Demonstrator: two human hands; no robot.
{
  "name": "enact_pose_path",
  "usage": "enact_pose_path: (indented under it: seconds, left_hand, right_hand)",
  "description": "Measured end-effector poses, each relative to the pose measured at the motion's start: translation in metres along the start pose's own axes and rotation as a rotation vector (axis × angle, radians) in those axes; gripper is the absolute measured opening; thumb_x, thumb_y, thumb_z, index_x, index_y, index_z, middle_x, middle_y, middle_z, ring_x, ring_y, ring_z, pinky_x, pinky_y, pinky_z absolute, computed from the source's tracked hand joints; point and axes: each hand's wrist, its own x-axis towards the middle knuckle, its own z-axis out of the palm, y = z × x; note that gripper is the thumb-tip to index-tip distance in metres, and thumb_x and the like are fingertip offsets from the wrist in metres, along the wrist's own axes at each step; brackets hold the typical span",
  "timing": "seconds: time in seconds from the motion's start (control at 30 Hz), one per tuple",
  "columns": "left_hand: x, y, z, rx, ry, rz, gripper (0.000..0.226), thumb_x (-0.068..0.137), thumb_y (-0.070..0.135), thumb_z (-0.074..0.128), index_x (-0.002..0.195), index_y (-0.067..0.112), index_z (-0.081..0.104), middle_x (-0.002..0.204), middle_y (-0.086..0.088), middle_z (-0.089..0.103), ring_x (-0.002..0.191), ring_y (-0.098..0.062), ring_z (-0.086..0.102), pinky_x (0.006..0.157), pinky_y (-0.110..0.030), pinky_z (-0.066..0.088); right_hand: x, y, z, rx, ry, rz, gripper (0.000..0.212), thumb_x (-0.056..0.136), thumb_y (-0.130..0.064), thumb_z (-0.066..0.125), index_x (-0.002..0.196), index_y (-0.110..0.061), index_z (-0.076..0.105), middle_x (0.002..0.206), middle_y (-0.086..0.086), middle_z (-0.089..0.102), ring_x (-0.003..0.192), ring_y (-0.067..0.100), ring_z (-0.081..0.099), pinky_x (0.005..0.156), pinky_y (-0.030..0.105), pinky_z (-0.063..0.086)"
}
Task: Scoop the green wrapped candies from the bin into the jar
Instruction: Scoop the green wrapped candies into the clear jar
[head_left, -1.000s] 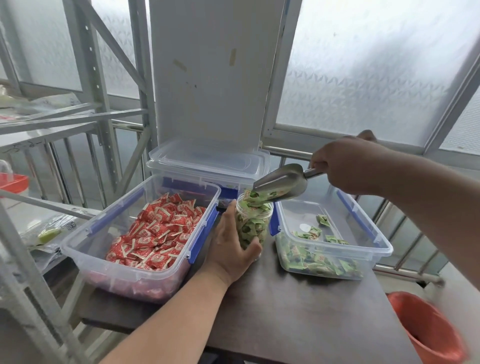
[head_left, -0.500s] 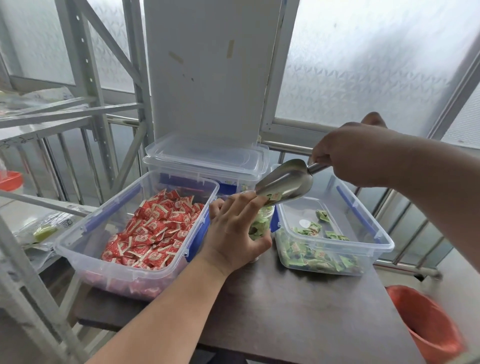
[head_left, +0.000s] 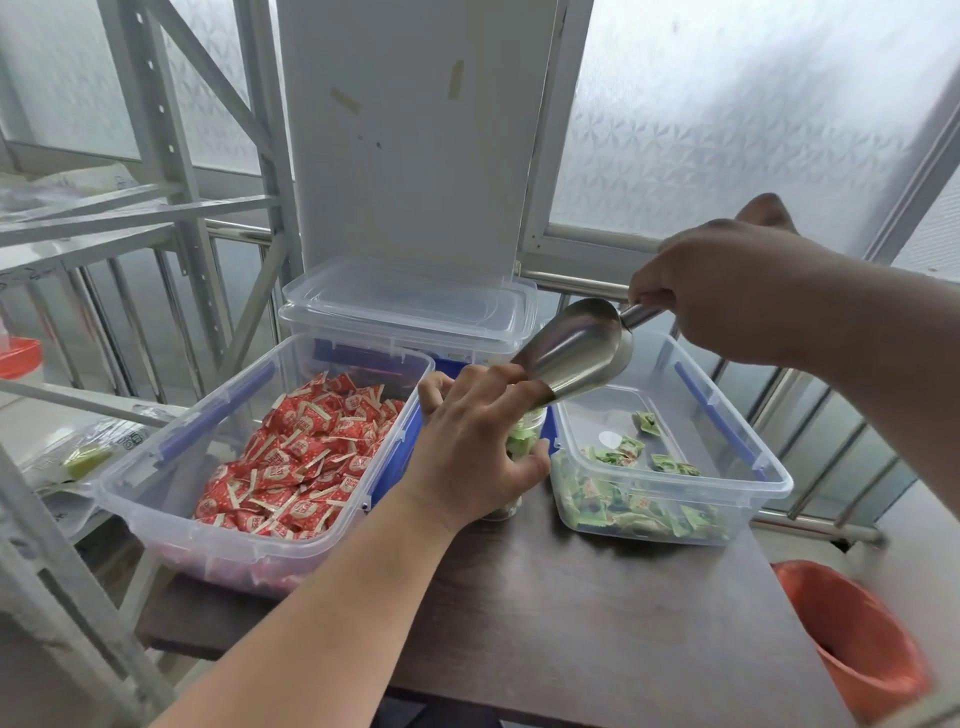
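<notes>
The dark table (head_left: 597, 613) carried the whole job, with everything bunched at its far edge within easy reach of both arms. Biggest on it was the clear bin of red candies (head_left: 156, 499) on the left, open and untouched, plainly not part of this round. Behind it sat a lidded stack of spare bins (head_left: 410, 312), parked out of the way. On the right stood the green-candy bin (head_left: 769, 467), lid off so the scoop could get in, and only a thin layer of green wrapped candies (head_left: 623, 506) lay along its near side.

The right hand (head_left: 727, 291) was clenched round the handle of the metal scoop (head_left: 571, 353), holding it tipped mouth-down toward the jar, the angle you want for pouring. The left hand (head_left: 467, 447) was wrapped over the jar (head_left: 524, 436), thumb on the near side and fingers (head_left: 498, 376) up at the rim beside the scoop's lip, likely steadying the jar and shielding its mouth from spills.

The jar stood on the table between the two bins, right against the green one, which kept the carry short. It was mostly hidden by the hand, so its fill level was hard to call; green showed through the sliver on view.
</notes>
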Motion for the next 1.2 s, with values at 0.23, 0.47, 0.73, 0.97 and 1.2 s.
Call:
enact_pose_path:
  seconds: [0.23,0.47,0.73,0.97,1.2]
  left_hand:
    - [-0.015,-0.002,0.004,-0.03,0.115,-0.029,0.044,0.083,0.039,0.077,0.124,0.024,0.075,0.133,0.01,0.065,0.111,-0.011,0.065,0.101,-0.038,0.026]
    - [-0.018,-0.006,-0.003,-0.028,0.11,-0.026,0.028,0.084,0.039,0.074,0.106,0.022,0.075,0.114,0.013,0.072,0.103,-0.014,0.07,0.1,-0.041,0.029]
    - [-0.017,-0.004,0.009,-0.074,0.132,-0.064,0.019,0.086,0.036,0.069,0.093,0.019,0.071,0.103,0.008,0.068,0.1,-0.016,0.065,0.1,-0.043,0.034]
    - [-0.035,0.001,0.026,-0.15,0.122,-0.136,0.069,0.089,0.035,0.068,0.154,0.027,0.046,0.166,-0.022,0.041,0.151,-0.039,0.042,0.12,-0.059,0.035]
    - [-0.047,-0.011,0.029,-0.417,-0.061,-0.464,0.115,0.083,0.055,0.076,0.173,0.03,0.01,0.165,-0.004,0.037,0.154,-0.022,0.037,0.127,-0.057,0.04]
  right_hand:
    - [-0.007,0.012,-0.015,0.021,0.027,0.079,0.025,0.092,-0.002,0.06,0.094,-0.022,0.074,0.06,-0.01,0.043,0.055,0.006,0.029,0.059,0.031,0.019]
    - [0.002,0.028,0.011,0.048,0.034,0.179,0.031,0.088,-0.001,0.056,0.085,-0.028,0.072,0.065,-0.01,0.054,0.059,0.009,0.04,0.076,0.039,0.029]
    - [0.003,0.03,0.066,0.089,-0.099,0.447,0.017,0.08,-0.013,0.059,0.089,-0.023,0.07,0.085,0.004,0.064,0.079,0.031,0.061,0.069,0.032,0.046]
    - [-0.011,0.023,0.121,0.097,-0.245,0.55,0.023,0.084,-0.007,0.058,0.099,-0.019,0.071,0.11,0.012,0.066,0.099,0.035,0.065,0.073,0.037,0.046]
    - [-0.015,0.012,0.158,0.045,-0.203,0.532,0.03,0.09,-0.01,0.052,0.107,-0.018,0.075,0.1,0.009,0.067,0.093,0.034,0.069,0.071,0.039,0.053]
